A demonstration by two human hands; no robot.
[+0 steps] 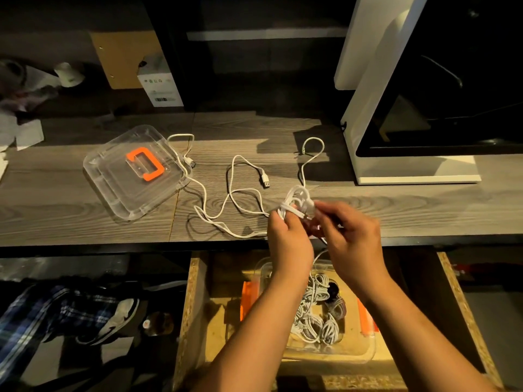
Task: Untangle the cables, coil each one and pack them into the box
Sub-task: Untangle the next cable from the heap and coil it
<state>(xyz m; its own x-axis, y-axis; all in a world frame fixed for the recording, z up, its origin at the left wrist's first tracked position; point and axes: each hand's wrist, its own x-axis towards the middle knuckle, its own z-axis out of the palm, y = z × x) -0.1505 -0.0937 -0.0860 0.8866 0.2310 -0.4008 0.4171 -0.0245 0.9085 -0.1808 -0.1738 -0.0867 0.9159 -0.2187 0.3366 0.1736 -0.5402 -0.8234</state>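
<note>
1. At the far left, crumpled papers [21, 131] lie on the back of the grey wood-grain desk [56, 207]. Below the desk edge are a plaid cloth [42, 312] and a black-and-white sneaker [119, 321].
2. A clear lid [113, 176] with an orange handle [145, 165] lies flat on the desk, well apart from the box. Behind it, a small white carton [161, 86] stands on a darker ledge.
3. Loose white cables [232, 190] wander across the desk from the lid's right edge toward the hands. One USB plug [191, 162] lies just beside the lid and another [265, 181] sits mid-desk. A further loop [312, 148] curls up behind the hands.
4. The left hand [285, 236] is raised over the desk's front edge. Its grip is curled round a white cable bundle [295, 200], which rises above the fingers.
5. The right hand [351, 224] is just beside it and motion-blurred. Its grip appears pressed together, thumb and fingers pinching the cable at the bundle's right side.
6. Under the forearms, an open chipboard drawer [195, 306] holds the clear box [365, 352], which has orange latches [247, 301] on its sides. Inside it lie coiled cables [317, 318], mostly white, with some darker ones to the right.
7. At the right stands a white-framed machine [365, 89] with a dark front, resting on the desk.
</note>
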